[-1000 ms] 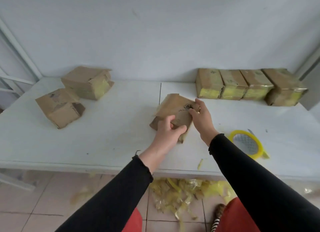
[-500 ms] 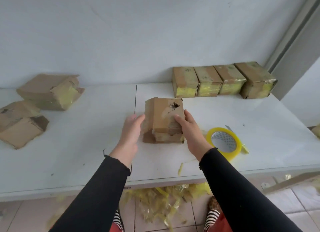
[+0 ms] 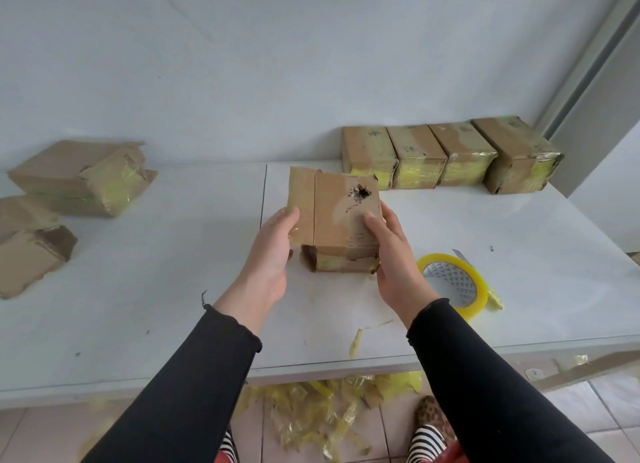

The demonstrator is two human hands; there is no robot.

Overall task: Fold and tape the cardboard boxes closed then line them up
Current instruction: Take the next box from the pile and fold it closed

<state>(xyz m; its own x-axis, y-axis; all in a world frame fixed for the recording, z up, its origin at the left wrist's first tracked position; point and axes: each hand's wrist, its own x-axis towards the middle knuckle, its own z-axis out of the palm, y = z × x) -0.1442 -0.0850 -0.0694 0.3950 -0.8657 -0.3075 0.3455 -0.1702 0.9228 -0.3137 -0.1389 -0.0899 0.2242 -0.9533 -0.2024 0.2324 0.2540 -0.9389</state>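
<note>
Centre of the frame: a worn cardboard box (image 3: 341, 220) sits on the white table (image 3: 173, 289), a ragged hole punched near its upper right corner and a flap sticking out on its left side. The left hand (image 3: 270, 255) presses against that left flap, fingers fairly straight and together, thumb up along the edge. The right hand (image 3: 394, 255) cups the box's right side, thumb laid on the top face and fingers wrapped down the far side, so the box is held between both palms. Its near end, facing the person, looks rough and unsealed.

Just right of the right hand, a roll of yellow tape (image 3: 453, 282) lies flat on the table, partly hidden by the wrist. At the upper right, against the wall, a row of four taped boxes (image 3: 446, 158) stands side by side, touching, yellow tape shining on their near faces. Over at the left edge of the frame, two more boxes (image 3: 79, 182) lie tilted and loose, one behind the other. Yellow tape scraps (image 3: 311, 410) litter the floor under the table edge, at the bottom centre, and a small strip lies on the table near the front edge.
</note>
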